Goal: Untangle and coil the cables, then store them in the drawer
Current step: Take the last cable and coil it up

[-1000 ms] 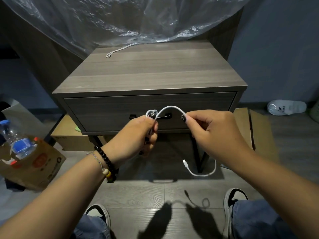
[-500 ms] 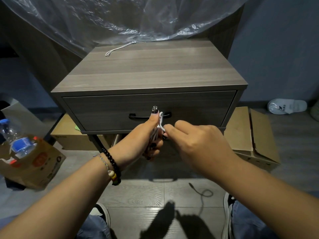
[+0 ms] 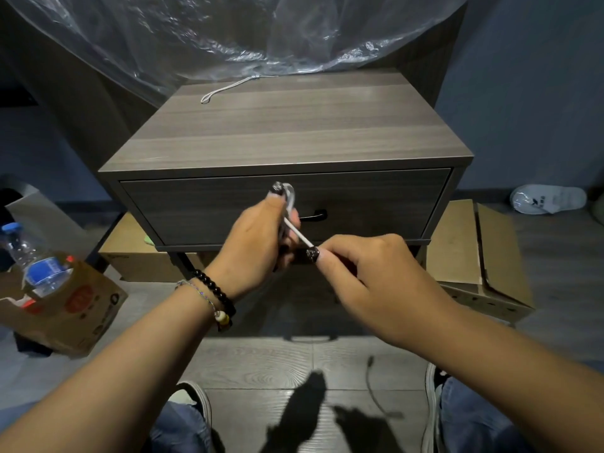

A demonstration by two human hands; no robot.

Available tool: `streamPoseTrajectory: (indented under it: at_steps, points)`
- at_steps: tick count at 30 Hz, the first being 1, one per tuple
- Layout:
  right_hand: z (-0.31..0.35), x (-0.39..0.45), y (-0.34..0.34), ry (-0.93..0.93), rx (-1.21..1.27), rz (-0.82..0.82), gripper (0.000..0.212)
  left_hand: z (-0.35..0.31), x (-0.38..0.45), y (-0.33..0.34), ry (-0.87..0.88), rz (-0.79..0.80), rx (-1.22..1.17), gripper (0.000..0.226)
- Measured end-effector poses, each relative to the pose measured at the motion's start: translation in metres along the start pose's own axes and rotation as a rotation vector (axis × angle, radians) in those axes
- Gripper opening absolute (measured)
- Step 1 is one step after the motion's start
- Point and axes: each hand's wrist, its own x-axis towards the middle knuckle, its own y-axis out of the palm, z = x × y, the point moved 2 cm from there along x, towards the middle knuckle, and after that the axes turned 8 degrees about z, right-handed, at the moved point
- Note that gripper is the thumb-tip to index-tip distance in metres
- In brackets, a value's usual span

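Observation:
My left hand point(image 3: 258, 238) grips a coiled white cable point(image 3: 290, 204) in front of the closed drawer point(image 3: 376, 201) of a grey wooden nightstand. A short straight stretch of that cable runs down to my right hand point(image 3: 369, 276), which pinches it between thumb and forefinger. The drawer's black handle point(image 3: 315, 215) shows partly behind my left hand. A second white cord point(image 3: 225, 89) lies on the nightstand top at the back left. The cable's loose end is hidden; only its shadow shows on the floor.
Clear plastic sheeting point(image 3: 228, 31) hangs behind the nightstand. A cardboard box with a water bottle point(image 3: 36, 266) sits at the left, more flat boxes point(image 3: 474, 256) under and right of the nightstand. A white slipper point(image 3: 549, 199) lies at the far right. My shoes rest on the grey floor.
My right hand wound the hanging cable onto the coil in my left hand, then drew back down and right. The dangling white end below my hands is gone from sight.

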Motion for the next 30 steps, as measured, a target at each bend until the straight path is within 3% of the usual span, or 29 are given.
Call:
streamPoseTrajectory:
  at_steps: [6,14,21,26,30]
  points:
    - [0.005,-0.004,0.002,0.057,0.198,0.149,0.029,-0.013,0.013,-0.023,0.049,-0.205,-0.495,0.043]
    - [0.002,-0.003,0.014,0.110,0.265,0.265,0.025,-0.014,0.005,-0.015,0.012,-0.035,-0.745,0.042]
    - [0.002,-0.001,0.019,0.146,0.319,0.325,0.025,-0.014,-0.001,-0.017,-0.045,-0.015,-0.875,0.043]
    - [-0.004,0.002,0.010,0.222,0.229,0.226,0.045,-0.014,-0.003,-0.022,-0.100,-0.033,-0.931,0.041]
    - [-0.010,0.008,-0.016,0.237,0.241,0.111,0.035,-0.017,-0.004,-0.026,-0.114,-0.001,-1.034,0.039]
